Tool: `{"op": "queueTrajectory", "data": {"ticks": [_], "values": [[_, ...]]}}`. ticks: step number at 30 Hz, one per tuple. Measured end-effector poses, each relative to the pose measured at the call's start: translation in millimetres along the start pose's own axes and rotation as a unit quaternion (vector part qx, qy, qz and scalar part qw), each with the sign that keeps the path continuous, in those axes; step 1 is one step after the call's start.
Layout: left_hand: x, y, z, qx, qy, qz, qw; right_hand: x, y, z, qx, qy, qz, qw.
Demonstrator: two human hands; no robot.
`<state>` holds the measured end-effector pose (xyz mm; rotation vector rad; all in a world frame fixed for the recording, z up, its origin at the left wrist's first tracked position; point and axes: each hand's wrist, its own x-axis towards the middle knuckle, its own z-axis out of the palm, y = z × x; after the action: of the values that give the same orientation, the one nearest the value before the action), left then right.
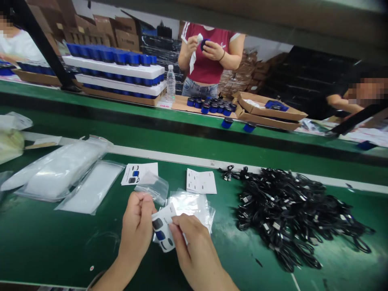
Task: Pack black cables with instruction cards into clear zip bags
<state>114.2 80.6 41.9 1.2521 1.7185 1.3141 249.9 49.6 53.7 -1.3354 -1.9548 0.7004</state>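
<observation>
My left hand (138, 220) pinches a small clear plastic bag (156, 188), which sticks up past the fingertips. In my right hand (194, 242), between thumb and fingers, is a printed leaflet (163, 232) with pictures of dark and blue parts. The leaflet's left edge meets the left fingers; whether they grip it too, I cannot tell. Beneath and behind the hands lies a pile of clear plastic bags (190, 204). Beyond the left hand rests a stack of printed leaflets (129, 169), and farther right a folded white leaflet stack (201, 182).
Coiled black cables (287, 210) form a large heap on the right. Packs of clear bags (91, 188) lie at left on the green table (106, 258). Across a raised ledge, a person (209, 52) handles a blue part, near blue-and-black parts (212, 106) and a bottle (171, 83).
</observation>
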Motion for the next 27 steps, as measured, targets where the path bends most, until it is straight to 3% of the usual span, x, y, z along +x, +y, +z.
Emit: {"op": "queueTrajectory", "data": {"ticks": [6, 9, 12, 14, 16, 19, 21, 24, 27], "values": [[3.3, 7.0, 3.1, 0.003, 0.062, 0.025, 0.998, -14.4, 4.1, 22.2, 0.136, 0.15, 0.07, 0.977], [6.2, 8.1, 5.6, -0.003, 0.084, 0.032, 0.996, -17.0, 6.7, 32.1, 0.279, 0.109, 0.153, 0.942], [6.7, 7.7, 8.2, -0.007, 0.101, 0.035, 0.994, -13.4, 4.9, 39.4, 0.421, 0.054, 0.221, 0.878], [5.9, 6.6, 9.7, -0.006, 0.109, 0.034, 0.993, -9.8, 2.6, 43.2, 0.466, 0.048, 0.244, 0.849], [4.9, 4.8, 10.7, -0.003, 0.109, 0.03, 0.994, -7.5, 1.2, 46.3, 0.482, 0.046, 0.251, 0.838], [4.5, 0.7, 10.7, 0.01, 0.085, 0.027, 0.996, -8.0, 3.2, 46.8, 0.456, 0.031, 0.257, 0.852], [4.9, -2.3, 9.6, 0.026, 0.053, 0.033, 0.998, -10.2, 7.1, 42.0, 0.383, 0.043, 0.235, 0.892], [4.1, -5.9, 7.0, 0.064, 0.011, 0.052, 0.997, -13.7, 14.5, 27.6, 0.216, 0.131, 0.093, 0.963], [0.4, -6.1, 4.9, 0.113, -0.011, 0.085, 0.99, -14.6, 19.6, 12.1, 0.114, 0.165, -0.072, 0.977]]}}
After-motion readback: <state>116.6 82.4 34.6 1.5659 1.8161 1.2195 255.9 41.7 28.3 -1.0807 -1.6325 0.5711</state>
